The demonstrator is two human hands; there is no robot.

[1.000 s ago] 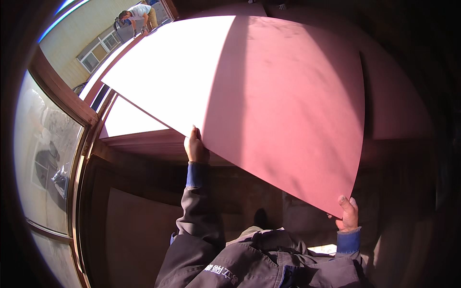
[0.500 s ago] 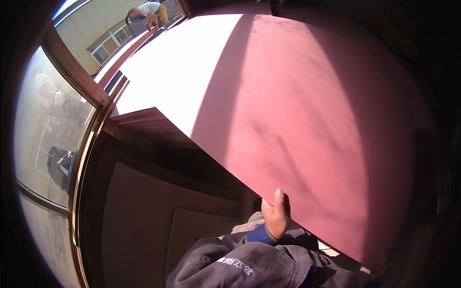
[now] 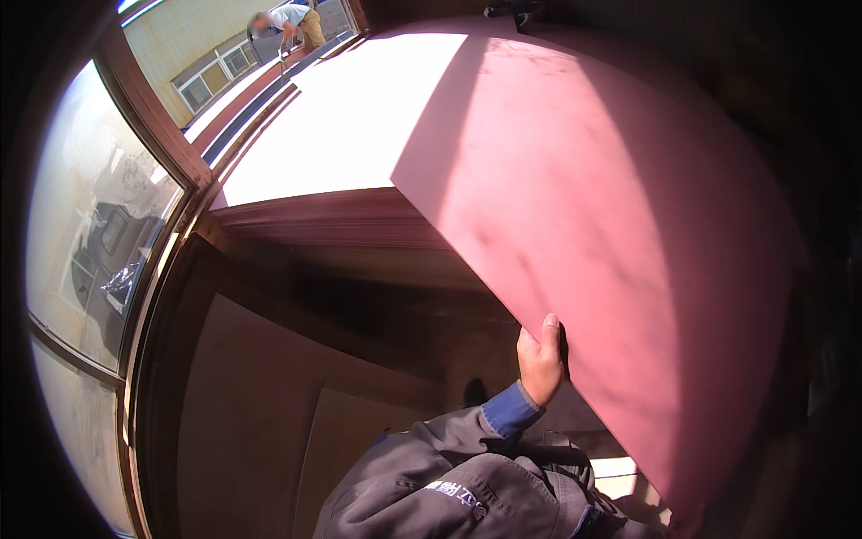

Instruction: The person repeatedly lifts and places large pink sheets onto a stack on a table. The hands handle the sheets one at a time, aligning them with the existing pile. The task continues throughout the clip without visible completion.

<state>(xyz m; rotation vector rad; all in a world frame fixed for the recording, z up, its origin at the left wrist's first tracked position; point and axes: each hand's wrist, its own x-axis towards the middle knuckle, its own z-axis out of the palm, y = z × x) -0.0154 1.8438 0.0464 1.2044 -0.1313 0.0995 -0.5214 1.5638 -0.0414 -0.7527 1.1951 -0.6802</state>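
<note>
A large, thin pink board (image 3: 575,207) fills the upper and right part of the head view, partly in bright sunlight and partly in shade. My left hand (image 3: 540,364) grips its near edge, with the thumb laid on the top face and the fingers hidden beneath. Under the board's far left part lies a stack of similar pink boards (image 3: 332,216), its near edge showing several layers. The held board sits askew over the stack. My right hand cannot be seen; the dark lower right hides that side.
Dusty glass panes in a brown frame (image 3: 117,225) stand at the left. Below the stack, flat panels (image 3: 251,386) lean in shadow. Beyond the opening at the upper left, another person (image 3: 294,25) bends over. A dark shoe (image 3: 476,392) shows on the floor.
The board's near left corner has swung right and away from the window frame, uncovering more of the stack's edge. My left hand has shifted slightly right and upward with it, still gripping.
</note>
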